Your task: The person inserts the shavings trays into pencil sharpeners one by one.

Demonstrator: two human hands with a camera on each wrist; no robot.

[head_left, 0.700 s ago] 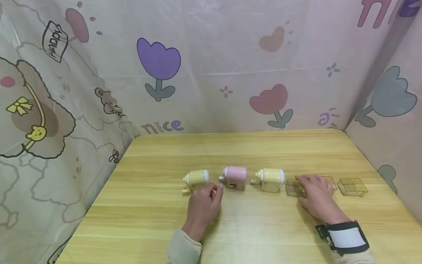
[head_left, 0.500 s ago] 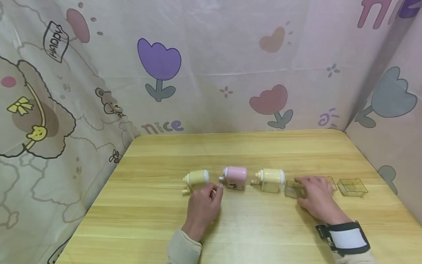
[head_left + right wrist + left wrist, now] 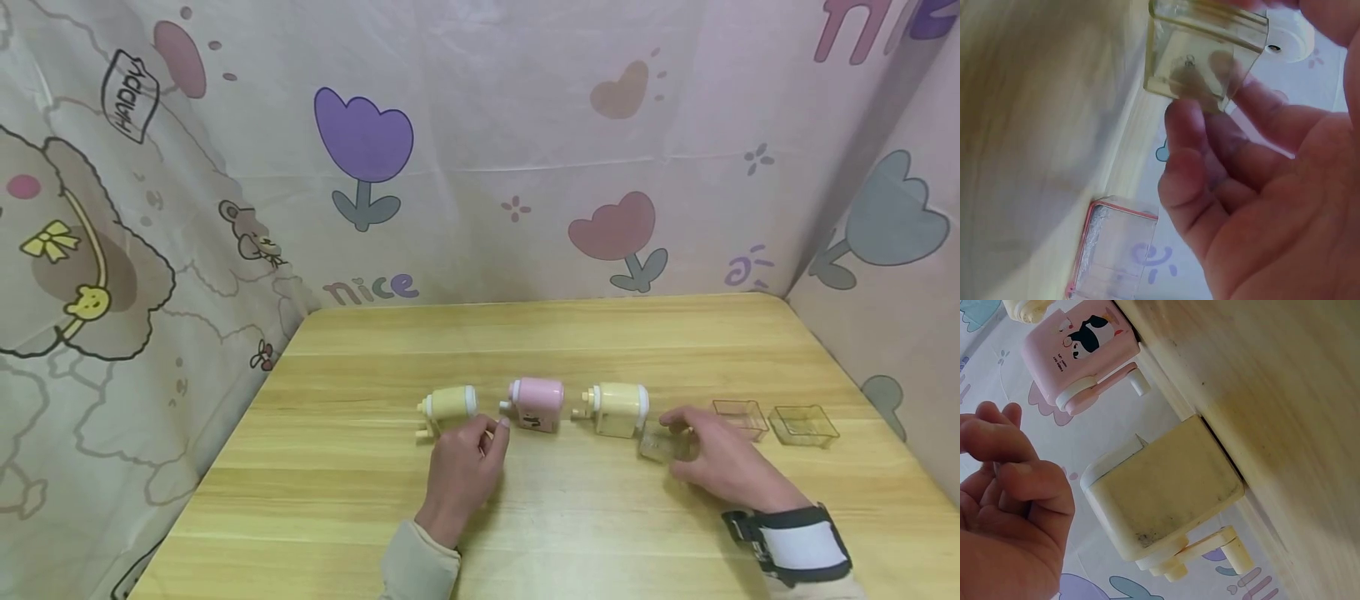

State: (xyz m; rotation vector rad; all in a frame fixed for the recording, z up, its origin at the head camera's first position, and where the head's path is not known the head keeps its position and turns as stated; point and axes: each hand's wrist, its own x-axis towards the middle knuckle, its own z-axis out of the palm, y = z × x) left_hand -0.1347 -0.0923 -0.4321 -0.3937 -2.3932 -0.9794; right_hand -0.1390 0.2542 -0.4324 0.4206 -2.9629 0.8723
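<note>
My right hand (image 3: pixel 723 462) holds a small clear yellowish shavings drawer (image 3: pixel 656 444) by its sides, just right of a yellow hand-crank pencil sharpener (image 3: pixel 618 404). In the right wrist view the fingers show through the drawer's see-through wall (image 3: pixel 1200 53). My left hand (image 3: pixel 465 458), fingers loosely curled and holding nothing, lies beside another yellow crank sharpener (image 3: pixel 450 400). The left wrist view shows a gap between that hand and the sharpener's plain, smudged side (image 3: pixel 1169 487). Between the two yellow ones stands a pink sharpener (image 3: pixel 537 396) with a dark-and-white cartoon print.
To the right of my right hand lie a clear drawer with a pink rim (image 3: pixel 738 417) and a clear yellowish drawer (image 3: pixel 804 427). A wooden table (image 3: pixel 375 517) bears everything. Printed cloth (image 3: pixel 480 125) hangs behind it and along both sides.
The right hand has drawn the yellowish drawer slightly left and toward me, turning it, and the pink-rimmed drawer shows more fully. The left hand and the sharpeners keep their places.
</note>
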